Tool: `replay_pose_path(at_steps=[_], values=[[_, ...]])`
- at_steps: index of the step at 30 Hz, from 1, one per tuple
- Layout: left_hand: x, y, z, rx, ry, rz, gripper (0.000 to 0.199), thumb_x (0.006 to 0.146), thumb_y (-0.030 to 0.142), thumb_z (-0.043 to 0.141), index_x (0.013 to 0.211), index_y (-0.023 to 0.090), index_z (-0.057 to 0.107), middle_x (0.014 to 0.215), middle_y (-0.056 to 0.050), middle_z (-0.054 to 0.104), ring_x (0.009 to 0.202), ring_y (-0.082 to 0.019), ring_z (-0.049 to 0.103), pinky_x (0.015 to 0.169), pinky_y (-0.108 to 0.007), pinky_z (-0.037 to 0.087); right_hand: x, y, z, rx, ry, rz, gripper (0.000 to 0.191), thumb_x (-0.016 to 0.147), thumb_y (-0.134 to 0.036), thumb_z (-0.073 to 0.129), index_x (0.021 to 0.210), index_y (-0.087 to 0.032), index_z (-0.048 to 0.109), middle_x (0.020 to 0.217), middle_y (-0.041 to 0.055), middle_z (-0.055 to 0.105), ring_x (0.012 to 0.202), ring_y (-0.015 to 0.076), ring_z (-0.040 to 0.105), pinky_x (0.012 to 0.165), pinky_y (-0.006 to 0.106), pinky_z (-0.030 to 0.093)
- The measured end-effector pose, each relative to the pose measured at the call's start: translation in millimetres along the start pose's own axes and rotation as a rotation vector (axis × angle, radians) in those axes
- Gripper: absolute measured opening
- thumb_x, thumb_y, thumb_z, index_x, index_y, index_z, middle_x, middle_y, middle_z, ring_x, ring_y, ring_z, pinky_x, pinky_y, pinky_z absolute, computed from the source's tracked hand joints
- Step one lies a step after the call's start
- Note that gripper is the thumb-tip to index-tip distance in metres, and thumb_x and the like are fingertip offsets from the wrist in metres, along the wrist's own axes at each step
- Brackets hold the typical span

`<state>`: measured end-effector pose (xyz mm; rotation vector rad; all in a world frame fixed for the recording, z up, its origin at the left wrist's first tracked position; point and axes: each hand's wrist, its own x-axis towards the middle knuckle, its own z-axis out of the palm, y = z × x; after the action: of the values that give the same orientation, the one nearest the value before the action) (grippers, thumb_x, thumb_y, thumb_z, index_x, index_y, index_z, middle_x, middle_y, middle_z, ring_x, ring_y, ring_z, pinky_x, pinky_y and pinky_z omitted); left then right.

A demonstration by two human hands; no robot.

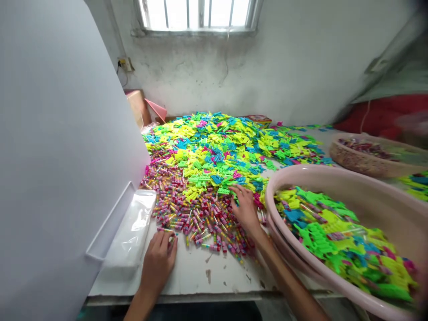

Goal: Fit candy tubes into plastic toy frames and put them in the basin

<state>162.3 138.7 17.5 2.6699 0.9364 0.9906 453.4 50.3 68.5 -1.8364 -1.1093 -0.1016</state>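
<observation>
My left hand [159, 255] rests near the table's front, fingers curled round a small candy tube [166, 231] with a colourful wrapper. At the edge of the heap, my right hand [246, 208] has its fingers and thumb bent round a bright green plastic piece [236, 199], partly hidden by the fingers. Around and below it lie many pink-and-yellow candy tubes [200, 223]. Beyond them rises a large heap of yellow, green, blue and pink plastic pieces [207, 151].
Clear plastic bags [129, 240] lie left of my left hand, beside a tall white panel [67, 133]. A big pink tub [301, 174] of packed bags with plastic pieces stands close on the right. Behind it sits another basin [354, 158]. A wall [284, 67] closes off the back.
</observation>
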Motion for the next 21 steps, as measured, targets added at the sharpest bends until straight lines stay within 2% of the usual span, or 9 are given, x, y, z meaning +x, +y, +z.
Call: replay_pose_path(at_steps=[3,5,7,9,12,14,16,19,21], values=[[-3,0,-4.4,-0.105,0.074,-0.147,0.016,0.093,0.034,0.054,0.101,0.020,0.055,0.076,0.000,0.056,0.068,-0.017,0.056,0.067,-0.030,0.047,26,8,10,-0.060,0.010,0.011,0.025,0.078,-0.011,0.055,0.094,-0.021,0.071,0.130,0.0134,0.056,0.125,0.0349,0.041,0.107,0.054,0.030],[-4,1,-6.8,-0.164,0.117,-0.258,0.020,0.091,0.039,0.056,0.098,0.021,0.053,0.073,0.002,0.055,0.061,-0.015,0.054,0.063,-0.028,0.045,37,9,13,-0.004,0.011,0.020,0.017,0.077,-0.014,0.058,0.086,-0.021,0.070,0.125,0.0128,0.059,0.124,0.0344,0.041,0.108,0.054,0.028],[-3,1,-10.1,-0.240,0.148,-0.379,0.023,0.089,0.042,0.056,0.096,0.021,0.053,0.078,0.001,0.059,0.060,-0.014,0.053,0.061,-0.027,0.045,42,5,12,0.068,0.032,0.037,0.010,0.079,-0.021,0.060,0.085,-0.021,0.068,0.120,0.0119,0.062,0.122,0.0327,0.043,0.108,0.052,0.028],[0,1,-14.5,-0.363,0.156,-0.496,0.027,0.088,0.044,0.056,0.101,0.021,0.055,0.087,-0.001,0.062,0.063,-0.014,0.055,0.061,-0.026,0.046,40,-3,11,0.163,0.055,0.088,0.014,0.084,-0.031,0.057,0.089,-0.020,0.064,0.111,0.0121,0.063,0.114,0.0310,0.049,0.103,0.050,0.035],[8,4,-21.4,-0.624,0.097,-0.615,0.036,0.088,0.048,0.055,0.111,0.021,0.061,0.090,-0.002,0.064,0.070,-0.015,0.057,0.062,-0.025,0.047,24,-23,9,0.337,0.013,0.191,0.028,0.089,-0.046,0.050,0.094,-0.020,0.058,0.093,0.0079,0.063,0.090,0.0252,0.059,0.082,0.041,0.050],[16,11,-26.2,-0.795,0.060,-0.680,0.040,0.085,0.049,0.060,0.111,0.019,0.063,0.087,-0.002,0.065,0.064,-0.012,0.053,0.060,-0.024,0.047,7,-40,7,0.446,-0.079,0.243,0.033,0.087,-0.052,0.051,0.095,-0.021,0.058,0.087,0.0041,0.062,0.076,0.0205,0.061,0.066,0.033,0.052],[24,22,-32.5,-0.926,0.041,-0.728,0.040,0.079,0.048,0.069,0.104,0.017,0.064,0.085,-0.002,0.065,0.059,-0.010,0.050,0.057,-0.023,0.045,-11,-59,5,0.616,-0.235,0.346,0.035,0.080,-0.054,0.063,0.093,-0.022,0.059,0.082,0.0017,0.061,0.068,0.0176,0.060,0.056,0.027,0.050],[34,43,-46.1,-1.084,-0.047,-0.695,0.031,0.081,0.044,0.070,0.093,0.016,0.061,0.074,-0.001,0.064,0.062,-0.012,0.055,0.053,-0.021,0.043,-34,-82,0,0.864,-0.507,0.527,0.038,0.070,-0.050,0.078,0.088,-0.021,0.061,0.071,-0.0020,0.056,0.059,0.0142,0.056,0.050,0.024,0.045],[40,56,-56.4,-1.171,-0.099,-0.640,0.027,0.084,0.041,0.067,0.091,0.018,0.056,0.074,-0.001,0.066,0.066,-0.013,0.059,0.053,-0.021,0.043,-44,-93,-4,0.880,-0.594,0.540,0.037,0.069,-0.049,0.080,0.083,-0.020,0.062,0.069,-0.0024,0.055,0.059,0.0131,0.053,0.051,0.023,0.044]])
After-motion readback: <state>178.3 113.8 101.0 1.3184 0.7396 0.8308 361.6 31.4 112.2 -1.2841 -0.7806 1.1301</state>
